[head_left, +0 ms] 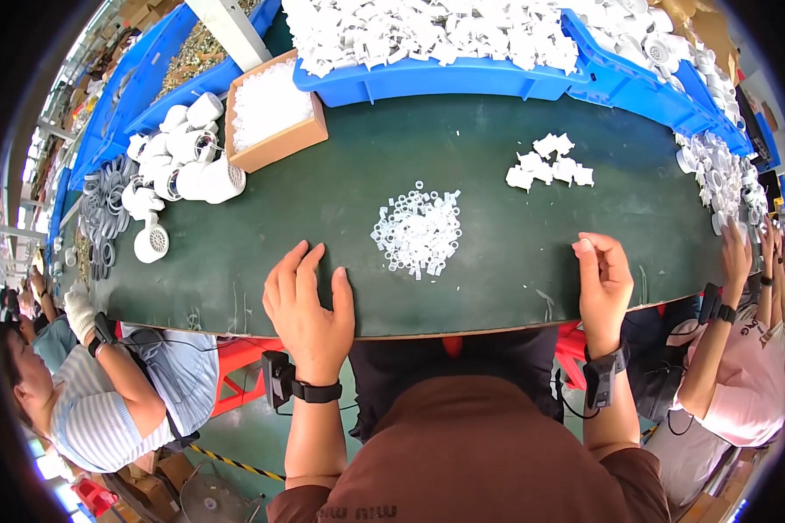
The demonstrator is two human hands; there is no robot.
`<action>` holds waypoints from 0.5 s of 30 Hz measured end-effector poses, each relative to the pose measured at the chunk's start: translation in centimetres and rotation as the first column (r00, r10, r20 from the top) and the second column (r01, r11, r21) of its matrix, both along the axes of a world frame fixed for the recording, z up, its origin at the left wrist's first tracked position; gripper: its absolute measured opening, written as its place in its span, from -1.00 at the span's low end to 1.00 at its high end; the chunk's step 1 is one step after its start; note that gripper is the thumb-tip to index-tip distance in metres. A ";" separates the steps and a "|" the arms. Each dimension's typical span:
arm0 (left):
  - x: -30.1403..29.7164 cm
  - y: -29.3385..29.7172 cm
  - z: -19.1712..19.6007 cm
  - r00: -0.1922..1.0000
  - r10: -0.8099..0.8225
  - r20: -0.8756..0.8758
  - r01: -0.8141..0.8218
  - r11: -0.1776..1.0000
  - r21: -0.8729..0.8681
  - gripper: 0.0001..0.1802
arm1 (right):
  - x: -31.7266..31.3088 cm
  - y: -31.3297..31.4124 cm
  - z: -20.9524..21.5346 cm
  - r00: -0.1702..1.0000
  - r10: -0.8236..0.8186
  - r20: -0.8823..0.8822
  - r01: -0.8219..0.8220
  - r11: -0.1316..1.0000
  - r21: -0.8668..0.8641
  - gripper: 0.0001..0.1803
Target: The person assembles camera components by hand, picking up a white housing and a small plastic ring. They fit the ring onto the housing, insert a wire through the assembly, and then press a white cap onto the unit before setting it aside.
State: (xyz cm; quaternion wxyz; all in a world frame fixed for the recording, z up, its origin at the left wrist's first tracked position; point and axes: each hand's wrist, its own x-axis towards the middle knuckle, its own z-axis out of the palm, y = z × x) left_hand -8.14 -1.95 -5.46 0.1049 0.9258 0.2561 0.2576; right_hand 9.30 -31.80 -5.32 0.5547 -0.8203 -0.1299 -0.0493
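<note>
Head view: two bare hands rest at the near edge of one dark green tabletop (488, 292). The left grip (308, 315) is released, fingers spread flat, holding nothing. The right grip (605, 283) has its fingers curled and thumb near the index finger; whether something small is pinched there, I cannot tell. Each wrist carries one dark strapped device.

Between the grips and slightly ahead lies one heap of small pale rings (419, 231), too many to count. Ahead and slightly left of the right grip sits one cluster of white pieces (532, 164), about six or seven, overlapping.

Ahead and left of the left grip stands one cardboard box (288, 146) of small whitish parts; farther left lie a dozen or so white round-headed parts (222, 179) and one heap of grey rings (105, 209). Well ahead, between the grips, is one long blue bin (445, 84) heaped with white pieces.
</note>
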 end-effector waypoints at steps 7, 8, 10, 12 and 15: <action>0.5 -0.7 0.6 0.991 -0.125 -0.046 0.126 0.992 0.015 -0.50 | -0.3 0.4 0.5 0.993 0.033 0.111 -0.020 0.993 -0.118 -0.86; 0.9 -1.0 0.4 0.984 -0.165 -0.070 0.164 0.986 -0.018 -0.46 | -0.4 0.2 0.6 0.995 0.022 0.098 -0.013 0.995 -0.096 -0.86; 1.2 -1.5 0.4 0.972 -0.222 -0.074 0.222 0.975 0.000 -0.44 | -0.4 0.3 0.4 0.979 0.045 0.199 -0.027 0.995 -0.094 -0.92; 0.9 -1.9 0.6 0.959 -0.251 -0.129 0.256 0.966 0.023 -0.41 | -0.5 0.8 0.1 0.966 0.076 0.247 -0.034 0.985 -0.167 -0.91; 1.1 -2.5 1.0 0.958 -0.244 -0.151 0.255 0.965 0.064 -0.44 | -0.5 0.4 -0.2 0.968 0.084 0.236 -0.065 0.994 -0.084 -0.91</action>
